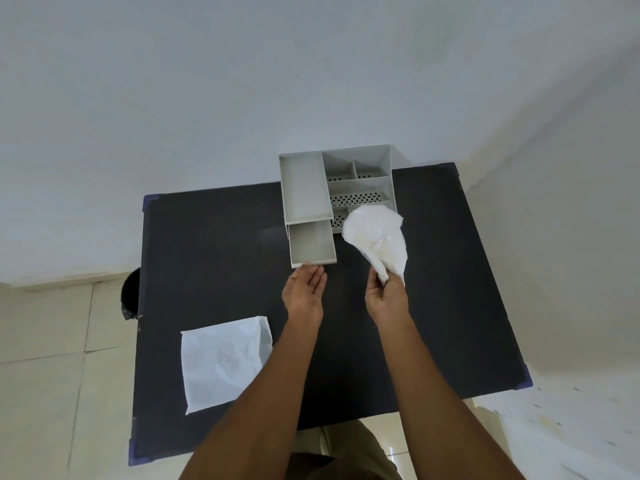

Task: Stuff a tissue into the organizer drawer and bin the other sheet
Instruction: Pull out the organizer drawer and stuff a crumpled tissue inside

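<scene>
A grey desk organizer (303, 188) stands at the far middle of the black table (450, 289). Its lower drawer (311, 245) is pulled out toward me and holds nothing. My left hand (304, 292) is open, fingertips at the drawer's front edge. My right hand (386, 297) pinches the lower corner of a crumpled white tissue (375, 237), which fans upward to the right of the drawer, over the organizer's front right corner. A second tissue (223, 362) lies flat near the table's front left.
A black bin (131, 294) with a liner stands on the tiled floor by the table's left edge, mostly hidden behind it. White walls close in behind the table and to the right. The organizer's right compartments have perforated bottoms.
</scene>
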